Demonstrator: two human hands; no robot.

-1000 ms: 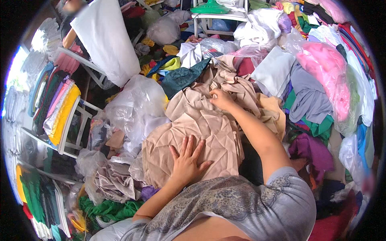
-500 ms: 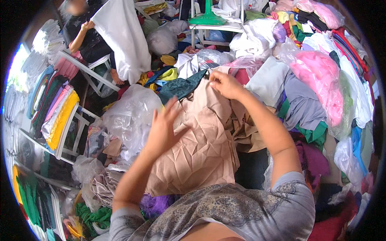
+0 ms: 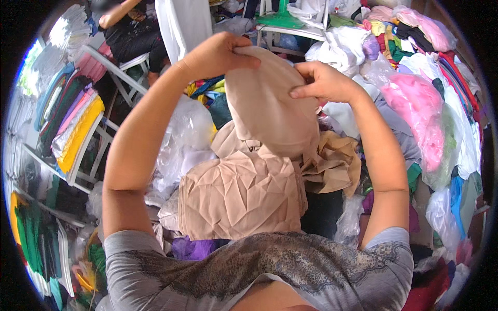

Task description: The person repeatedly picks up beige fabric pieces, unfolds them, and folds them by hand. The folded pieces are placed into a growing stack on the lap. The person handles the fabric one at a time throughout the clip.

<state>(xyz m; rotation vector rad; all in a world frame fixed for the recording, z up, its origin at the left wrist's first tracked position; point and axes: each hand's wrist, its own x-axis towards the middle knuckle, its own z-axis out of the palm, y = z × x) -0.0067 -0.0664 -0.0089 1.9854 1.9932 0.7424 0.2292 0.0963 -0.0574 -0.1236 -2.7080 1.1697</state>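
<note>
The largest item in my work area is a stack of beige fabric (image 3: 238, 199), lying flat directly in front of my chest, its top layer heavily creased and its layered edges showing at the left and right sides. Next in size is the beige cloth (image 3: 270, 98), which I hold raised beyond the stack. Its upper edge is curved over; I cannot tell whether its lower end touches the fabric beneath.

To the far left, a pile of folded cloths (image 3: 85, 129), yellow outermost, sits on white chair-like frames. To the right lies a pink bundle (image 3: 415, 109) in clear plastic. At upper left, a person in black (image 3: 132, 36) is seated beside a hanging white cloth (image 3: 181, 26). A clear plastic bag (image 3: 184, 132) lies behind my left forearm. Crumpled tan cloth (image 3: 334, 160) lies just right of the raised piece, and a smaller purple cloth (image 3: 197, 248) shows at the stack's near edge.

My left hand (image 3: 220, 54) grips the raised piece at its upper left corner. My right hand (image 3: 324, 83) holds its right edge, thumb in front; the other fingertips are partly hidden.
</note>
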